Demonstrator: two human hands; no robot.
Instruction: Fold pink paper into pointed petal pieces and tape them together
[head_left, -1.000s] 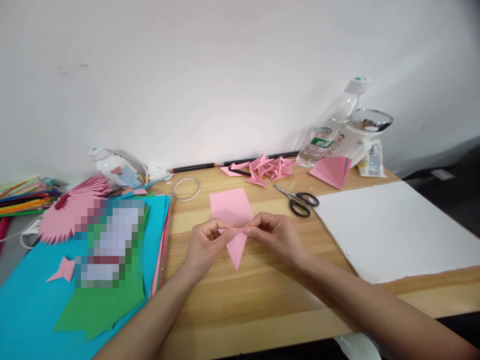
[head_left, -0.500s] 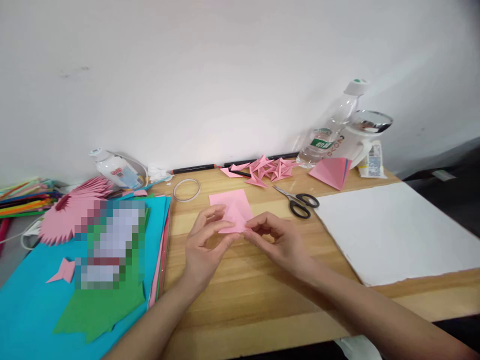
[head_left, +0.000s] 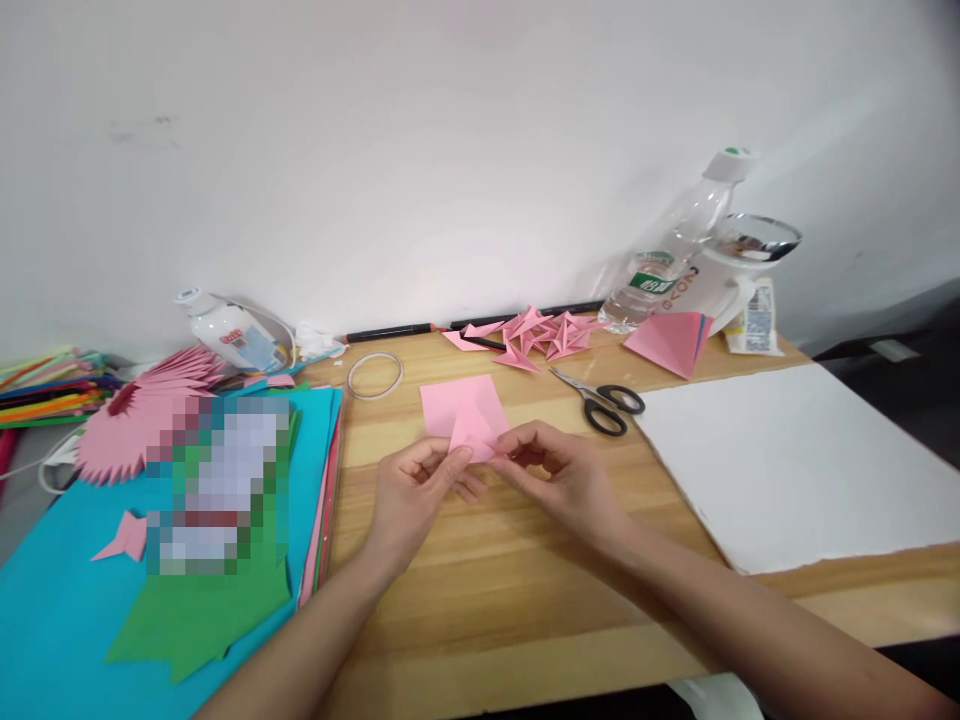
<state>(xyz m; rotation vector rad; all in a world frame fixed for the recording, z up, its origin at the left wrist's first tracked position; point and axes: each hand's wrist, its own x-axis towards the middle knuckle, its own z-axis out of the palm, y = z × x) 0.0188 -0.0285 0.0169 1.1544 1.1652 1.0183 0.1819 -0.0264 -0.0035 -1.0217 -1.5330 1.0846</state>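
Pinching the pink, triangular folded paper (head_left: 470,435), the left hand (head_left: 409,500) and the right hand (head_left: 564,482) hold it above wooden table (head_left: 465,600); square sheet (head_left: 437,405) lies toward twelve o'clock, metal scissors (head_left: 590,392) toward two.

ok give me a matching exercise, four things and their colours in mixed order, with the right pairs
Things:
1. paper between left hand and right hand
2. scissor handles
3. clear bottle's label
4. big sheet at right

Colours:
A. green
B. white
C. pink
D. black

Pairs: 1-C, 2-D, 3-A, 4-B
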